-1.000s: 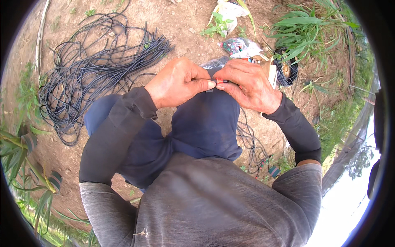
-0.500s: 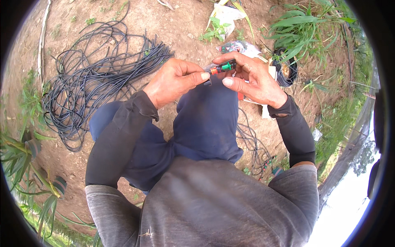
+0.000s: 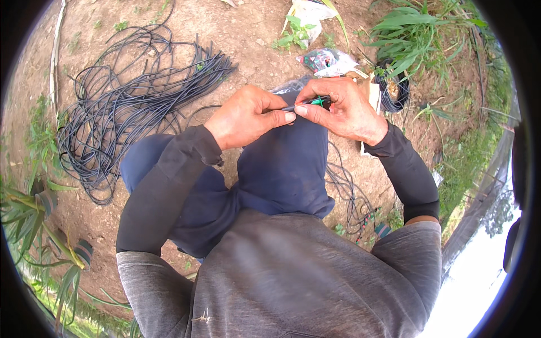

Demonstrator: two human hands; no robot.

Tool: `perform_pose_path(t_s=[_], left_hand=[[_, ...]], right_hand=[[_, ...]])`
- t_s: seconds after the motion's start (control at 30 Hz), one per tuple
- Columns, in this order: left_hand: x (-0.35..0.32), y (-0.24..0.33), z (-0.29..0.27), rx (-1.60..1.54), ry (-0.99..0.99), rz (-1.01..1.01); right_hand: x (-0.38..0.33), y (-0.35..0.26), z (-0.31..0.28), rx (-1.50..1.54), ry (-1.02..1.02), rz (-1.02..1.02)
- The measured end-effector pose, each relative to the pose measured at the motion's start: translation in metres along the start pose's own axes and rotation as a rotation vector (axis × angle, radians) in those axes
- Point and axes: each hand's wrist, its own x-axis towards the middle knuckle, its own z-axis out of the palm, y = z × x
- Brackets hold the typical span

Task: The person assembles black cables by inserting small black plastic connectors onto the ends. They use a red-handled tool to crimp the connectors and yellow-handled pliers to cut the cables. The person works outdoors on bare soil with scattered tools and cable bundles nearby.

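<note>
My left hand (image 3: 243,117) pinches the end of a thin black tube (image 3: 288,108) between thumb and fingers. Facing it, my right hand (image 3: 348,110) grips a small green-and-black micro sprinkler (image 3: 321,102), part of which my fingers hide. Tube and sprinkler are in line, with the fingertips of both hands close together above my knee. Whether the tube sits inside the fitting cannot be made out. From the left hand, a black tube appears to trail toward a large loose bundle of cut black tubes (image 3: 141,107) on the ground.
Beyond my hands lies a clear plastic bag (image 3: 328,61) of small coloured parts, with a white bag (image 3: 310,19) farther off. A coil of black tube (image 3: 394,93) rests by the grass at right. More thin tubes with small coloured fittings (image 3: 355,205) lie beside my right leg.
My hands have drawn closer together, and the left fingertips now reach the sprinkler's end. The orange-red part seen before is now hidden. A black tube now shows between the hands.
</note>
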Motion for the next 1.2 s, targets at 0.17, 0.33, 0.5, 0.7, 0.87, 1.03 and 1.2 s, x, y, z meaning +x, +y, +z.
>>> perform_pose_path(t_s=[0.17, 0.33, 0.5, 0.7, 0.87, 1.03, 1.2], left_hand=[[-0.001, 0.007, 0.004, 0.335, 0.137, 0.083], [-0.003, 0.005, 0.008, 0.492, 0.322, 0.245], [-0.003, 0.003, 0.008, 0.686, 0.451, 0.399], [-0.005, 0.004, 0.003, 0.662, 0.431, 0.386], [0.003, 0.015, -0.019, 0.241, 0.374, 0.132], [0.005, 0.043, -0.065, -0.576, 0.378, 0.203], [0.021, 0.082, -0.085, -0.399, 0.545, 0.389]], right_hand=[[0.0, 0.002, 0.005, -0.019, 0.052, -0.008], [0.007, -0.004, 0.004, -0.054, 0.054, 0.046], [0.015, -0.022, 0.0, 0.003, 0.008, 0.212], [0.019, -0.009, 0.005, -0.053, 0.006, 0.156], [0.04, -0.02, -0.02, 0.15, -0.071, 0.181], [0.066, -0.007, -0.016, 0.529, 0.093, 0.021], [0.103, -0.028, 0.044, 0.744, 0.029, -0.135]])
